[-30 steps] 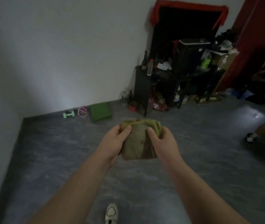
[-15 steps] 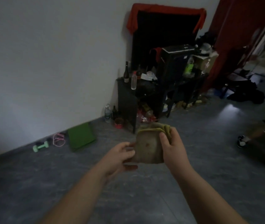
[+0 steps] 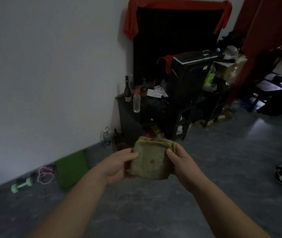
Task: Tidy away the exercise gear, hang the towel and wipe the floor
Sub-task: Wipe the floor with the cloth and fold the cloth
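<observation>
Far to your left, a mint-green dumbbell lies on the grey floor by the wall, just beside a pink looped cord and a flat green mat. Your left hand grips the left edge of the folded olive-green cloth towel, thumb on top. The towel sits between your hands, above the floor. Your right hand pinches its right edge, where the folded layers show.
</observation>
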Available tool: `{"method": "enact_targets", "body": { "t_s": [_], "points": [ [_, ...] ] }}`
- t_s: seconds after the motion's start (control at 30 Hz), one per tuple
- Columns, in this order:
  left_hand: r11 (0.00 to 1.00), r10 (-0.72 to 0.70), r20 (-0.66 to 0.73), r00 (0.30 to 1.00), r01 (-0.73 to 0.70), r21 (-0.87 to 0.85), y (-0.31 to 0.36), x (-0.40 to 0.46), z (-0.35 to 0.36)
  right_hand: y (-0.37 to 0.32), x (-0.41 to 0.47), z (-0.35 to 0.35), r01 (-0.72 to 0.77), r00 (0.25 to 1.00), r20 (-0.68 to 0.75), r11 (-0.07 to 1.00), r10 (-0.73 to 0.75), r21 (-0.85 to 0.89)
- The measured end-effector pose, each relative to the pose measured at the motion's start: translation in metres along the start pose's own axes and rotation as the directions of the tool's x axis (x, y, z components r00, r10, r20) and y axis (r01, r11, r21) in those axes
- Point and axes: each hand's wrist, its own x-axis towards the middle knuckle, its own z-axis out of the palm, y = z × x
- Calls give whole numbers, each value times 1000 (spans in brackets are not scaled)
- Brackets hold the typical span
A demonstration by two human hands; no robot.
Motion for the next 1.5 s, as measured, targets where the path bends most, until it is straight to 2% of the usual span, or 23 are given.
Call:
{"method": "enact_targets", "body": {
  "t_s": [0.1, 0.2, 0.37, 0.53, 0.67, 0.77, 0.93, 1.03, 1.2, 1.37, 1.5],
  "points": [
    [998, 45, -125, 991, -49, -29, 30, 61, -9, -14, 75, -6, -56, 998, 16, 998, 57, -14],
    [998, 15, -207, 978, -28, -60, 52, 111, -22, -18, 146, -9, -122, 992, 28, 990, 124, -70],
    [1000, -6, -265, 964, 0, -24, 83, 206, -62, -7, 268, -11, -211, 977, 0, 960, 215, -186],
    [995, -88, -276, 957, 97, 19, 105, 318, -116, 15, 390, -3, -199, 980, -89, 898, 179, -393],
    [979, -118, -308, 944, 163, 123, 125, 416, -161, 37, 493, 9, -267, 962, -161, 869, 219, -415],
    [966, -135, -328, 935, 197, 165, 123, 477, -187, 48, 561, 10, -282, 958, -177, 860, 227, -424],
    [965, -206, -362, 909, 251, 80, 83, 569, -222, 75, 645, -6, -298, 954, -130, 835, 269, -462],
    [965, -210, -402, 891, 255, 61, 78, 605, -222, 97, 688, -22, -275, 958, -81, 802, 274, -530],
    [941, -134, -607, 783, 293, 170, 89, 643, -191, 133, 738, -44, -213, 957, 2, 705, 291, -676],
    [894, -113, -745, 658, 394, 212, 74, 661, -174, 145, 765, -60, -1, 961, 158, 577, 226, -817],
    [873, -104, -743, 662, 419, 251, 71, 663, -168, 153, 769, -81, 136, 933, 257, 415, 251, -900]
  ]
}}
